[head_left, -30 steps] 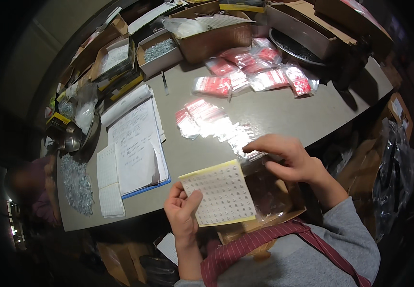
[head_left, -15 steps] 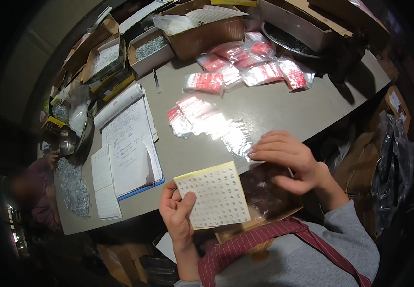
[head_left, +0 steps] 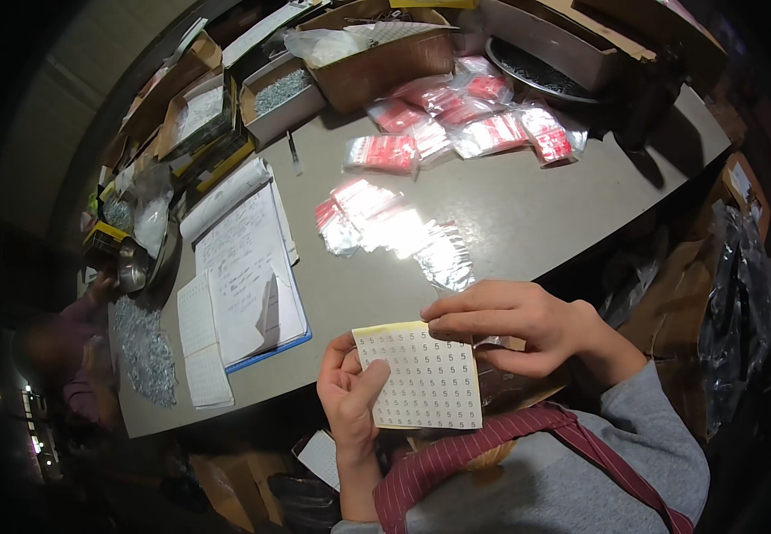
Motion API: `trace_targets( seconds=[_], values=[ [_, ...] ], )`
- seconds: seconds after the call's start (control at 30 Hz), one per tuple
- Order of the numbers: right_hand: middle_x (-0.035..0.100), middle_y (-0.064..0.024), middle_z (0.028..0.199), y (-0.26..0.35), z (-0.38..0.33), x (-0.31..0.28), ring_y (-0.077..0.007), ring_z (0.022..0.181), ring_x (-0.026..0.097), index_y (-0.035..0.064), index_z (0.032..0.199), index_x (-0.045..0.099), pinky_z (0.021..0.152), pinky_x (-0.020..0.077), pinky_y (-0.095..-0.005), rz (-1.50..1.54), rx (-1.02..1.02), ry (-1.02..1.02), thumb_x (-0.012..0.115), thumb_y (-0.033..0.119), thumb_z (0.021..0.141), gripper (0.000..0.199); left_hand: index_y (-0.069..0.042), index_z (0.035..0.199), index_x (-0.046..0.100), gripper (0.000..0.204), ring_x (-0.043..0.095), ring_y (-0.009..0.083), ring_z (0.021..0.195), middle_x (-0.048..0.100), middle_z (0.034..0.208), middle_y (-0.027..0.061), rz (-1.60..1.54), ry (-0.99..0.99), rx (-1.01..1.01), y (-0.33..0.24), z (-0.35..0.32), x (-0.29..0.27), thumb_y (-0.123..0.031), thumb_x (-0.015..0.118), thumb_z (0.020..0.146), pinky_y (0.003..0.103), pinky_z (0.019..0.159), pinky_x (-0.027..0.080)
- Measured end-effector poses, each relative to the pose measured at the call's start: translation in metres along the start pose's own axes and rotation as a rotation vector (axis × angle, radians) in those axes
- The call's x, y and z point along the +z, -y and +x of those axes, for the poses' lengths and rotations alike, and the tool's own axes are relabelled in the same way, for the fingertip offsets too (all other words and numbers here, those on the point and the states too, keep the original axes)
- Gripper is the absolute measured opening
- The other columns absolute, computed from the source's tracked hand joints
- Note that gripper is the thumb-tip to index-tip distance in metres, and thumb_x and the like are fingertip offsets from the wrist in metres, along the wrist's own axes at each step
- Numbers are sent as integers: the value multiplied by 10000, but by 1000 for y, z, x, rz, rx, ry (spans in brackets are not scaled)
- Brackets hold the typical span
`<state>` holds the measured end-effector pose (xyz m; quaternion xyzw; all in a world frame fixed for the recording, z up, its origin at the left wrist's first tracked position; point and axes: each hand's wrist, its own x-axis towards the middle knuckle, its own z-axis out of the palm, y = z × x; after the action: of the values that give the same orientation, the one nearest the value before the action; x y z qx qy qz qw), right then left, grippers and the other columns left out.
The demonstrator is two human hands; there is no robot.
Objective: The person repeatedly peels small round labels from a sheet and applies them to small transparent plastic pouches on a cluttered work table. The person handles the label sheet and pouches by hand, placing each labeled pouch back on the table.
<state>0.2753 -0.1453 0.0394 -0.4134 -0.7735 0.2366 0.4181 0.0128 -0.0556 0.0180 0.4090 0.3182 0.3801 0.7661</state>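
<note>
**A:** Where is the sticker sheet (head_left: 426, 378)?

**B:** Held in the air in front of the person's chest, just off the near edge of the worktop (head_left: 528, 209). The left hand (head_left: 350, 396) grips its left margin, thumb across the face, fingers behind. The right hand (head_left: 510, 325) is curled over the top right corner, fingertips pinched at the edge.

**A:** Clearance?

**B:** The near strip of the worktop, directly beyond the sheet, is bare grey surface. Shiny clear packets (head_left: 394, 227) lie further in; an open notebook (head_left: 247, 271) sits to the left.

**A:** Materials?

**B:** The sheet is pale yellow paper, near square, carrying a regular grid of small round white labels. The packets are glossy film, some with red contents (head_left: 457, 120). Cardboard boxes (head_left: 377, 58) line the far edge. A loose heap of small metal parts (head_left: 145, 347) lies at the left end.
</note>
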Motion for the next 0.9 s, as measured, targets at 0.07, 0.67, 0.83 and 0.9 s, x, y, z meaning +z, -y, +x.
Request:
trace_targets(
  seconds=[0.07,0.67,0.83,0.9],
  values=[
    [639,-231,1304,4,0,-3,-323,1078,683,-48,1299,641,931,542,-389,54,15,-19,631,19,775,528,83,1301,441,435,697,211,1018,705,1126,229,21,6,14,2,1,-1,106,577,889,322,921,542],
    [684,-15,768,-4,-11,9,-30,729,563,-25,1059,704,640,490,-251,387,422,-116,575,149,1021,220,94,1151,688,283,666,147,900,730,1046,86,389,155,112,0,-7,1,-64,738,922,283,815,524],
    [751,-141,902,-7,-8,11,-152,825,697,-73,1154,718,765,538,-267,571,405,-205,610,80,949,277,91,1092,722,217,681,140,871,751,992,96,479,190,303,1,1,7,17,700,888,283,779,536],
    [758,-192,959,-16,-13,10,-221,866,725,-80,1132,731,813,553,-295,602,359,-186,572,11,862,326,97,1105,722,253,702,155,899,759,1013,137,416,282,189,-15,1,14,31,682,864,280,799,547]
  ],
)
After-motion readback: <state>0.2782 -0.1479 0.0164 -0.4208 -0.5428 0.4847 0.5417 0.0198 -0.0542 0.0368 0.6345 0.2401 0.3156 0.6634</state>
